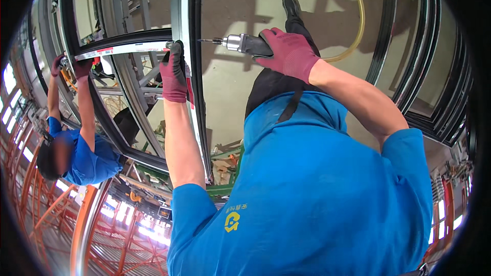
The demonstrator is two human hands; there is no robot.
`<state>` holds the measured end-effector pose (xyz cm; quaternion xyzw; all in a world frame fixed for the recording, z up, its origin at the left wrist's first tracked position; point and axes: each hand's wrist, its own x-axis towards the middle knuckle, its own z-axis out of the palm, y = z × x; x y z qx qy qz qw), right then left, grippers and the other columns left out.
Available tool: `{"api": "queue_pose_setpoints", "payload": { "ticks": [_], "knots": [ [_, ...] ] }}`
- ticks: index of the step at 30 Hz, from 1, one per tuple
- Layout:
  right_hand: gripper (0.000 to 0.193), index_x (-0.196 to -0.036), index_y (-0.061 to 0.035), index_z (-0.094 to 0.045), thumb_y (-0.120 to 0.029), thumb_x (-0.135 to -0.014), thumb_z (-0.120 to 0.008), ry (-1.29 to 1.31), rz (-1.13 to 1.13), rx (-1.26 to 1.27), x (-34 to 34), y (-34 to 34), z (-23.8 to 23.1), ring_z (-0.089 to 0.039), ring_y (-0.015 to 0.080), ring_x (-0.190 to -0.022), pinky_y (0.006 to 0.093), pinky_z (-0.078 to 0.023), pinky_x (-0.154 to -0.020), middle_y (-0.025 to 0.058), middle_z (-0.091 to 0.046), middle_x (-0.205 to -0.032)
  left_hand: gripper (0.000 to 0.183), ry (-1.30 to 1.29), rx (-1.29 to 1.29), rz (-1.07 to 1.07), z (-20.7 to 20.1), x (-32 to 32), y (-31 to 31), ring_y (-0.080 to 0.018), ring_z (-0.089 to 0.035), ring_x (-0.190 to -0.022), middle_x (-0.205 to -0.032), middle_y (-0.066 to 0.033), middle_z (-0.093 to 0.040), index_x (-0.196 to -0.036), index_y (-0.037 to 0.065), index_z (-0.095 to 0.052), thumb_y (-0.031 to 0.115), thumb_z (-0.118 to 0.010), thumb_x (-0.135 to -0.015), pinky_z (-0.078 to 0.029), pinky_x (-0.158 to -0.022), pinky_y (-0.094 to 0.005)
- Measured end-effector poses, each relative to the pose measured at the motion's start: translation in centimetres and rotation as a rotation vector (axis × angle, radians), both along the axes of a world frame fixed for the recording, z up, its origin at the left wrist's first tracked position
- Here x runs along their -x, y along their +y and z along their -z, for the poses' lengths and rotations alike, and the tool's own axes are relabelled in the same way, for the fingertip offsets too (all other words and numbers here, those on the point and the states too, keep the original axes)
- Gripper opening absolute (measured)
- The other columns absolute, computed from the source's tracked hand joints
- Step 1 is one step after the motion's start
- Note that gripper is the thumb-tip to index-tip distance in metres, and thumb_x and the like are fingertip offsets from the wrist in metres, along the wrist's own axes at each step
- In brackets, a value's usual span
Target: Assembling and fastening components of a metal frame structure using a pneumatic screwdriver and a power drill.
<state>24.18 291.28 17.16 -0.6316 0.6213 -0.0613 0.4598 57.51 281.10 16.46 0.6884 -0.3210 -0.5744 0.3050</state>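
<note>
The person in the blue shirt is working at a big window frame (197,71), a dark upright bar with a pale strip running alongside it, glass panels on either side. The left hand (174,71), in a maroon and black glove, is wrapping closed around that upright just below where a white crossbar (125,48) meets it, steadying the joint. The right hand (289,51), also in a maroon glove, is closing firmly round the black body of a pneumatic screwdriver (245,43), holding it level with its thin bit pointing at the upright, the tip just short of the left hand's fingers and not yet touching the frame as far as I can see. A yellow air hose (358,20) is curving away behind the tool. The driver looks compact but solid, metal at the nose, so it probably wants a full-palm hold on the rubbery body, where the hand is now. The frame looks stiff and heavy, with smooth, possibly slippery faces, and the glass is fragile, so the bar itself seems the safest place to brace. Off to the left, a co-worker (84,158) in the same blue is reaching both gloved hands up to the far end of the crossbar.
</note>
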Motion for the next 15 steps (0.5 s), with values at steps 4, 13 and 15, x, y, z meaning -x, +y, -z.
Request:
{"api": "queue_pose_setpoints", "payload": {
  "ticks": [4,13,15],
  "knots": [
    [0.062,-0.131,-0.0052,-0.056,-0.046,-0.088,-0.074,-0.02,-0.006,-0.034,-0.9,0.0,0.6,-0.069,0.0391,-0.102,0.0493,-0.054,-0.088,0.0204,-0.064,-0.12,0.031,0.017,0.143,-0.004,-0.1,0.8,0.1,-0.0025,-0.053,-0.07,-0.09,0.0042,-0.071,-0.11,0.005,-0.079,0.032,-0.078,-0.096,-0.037,-0.062,-0.0226],
    [0.061,-0.13,-0.0062,-0.056,-0.041,-0.085,-0.077,0.044,-0.037,0.107,-0.6,0.4,1.3,-0.068,0.0389,-0.104,0.0499,-0.055,-0.088,0.0197,-0.063,-0.12,0.029,0.127,-0.041,0.024,1.9,-1.5,-0.6,-0.0044,-0.049,-0.068,-0.08,0.0089,-0.059,-0.099,0.01,-0.076,0.037,-0.081,-0.093,-0.036,-0.062,-0.0232],
    [0.062,-0.13,-0.006,-0.057,-0.041,-0.084,-0.078,0.06,-0.044,0.105,1.2,0.5,0.5,-0.068,0.0391,-0.105,0.0502,-0.055,-0.088,0.0197,-0.063,-0.121,0.031,0.075,-0.091,0.009,-0.2,0.5,-0.7,-0.0053,-0.051,-0.071,-0.084,0.0078,-0.062,-0.104,0.008,-0.075,0.037,-0.08,-0.094,-0.039,-0.064,-0.0237]
  ]
}}
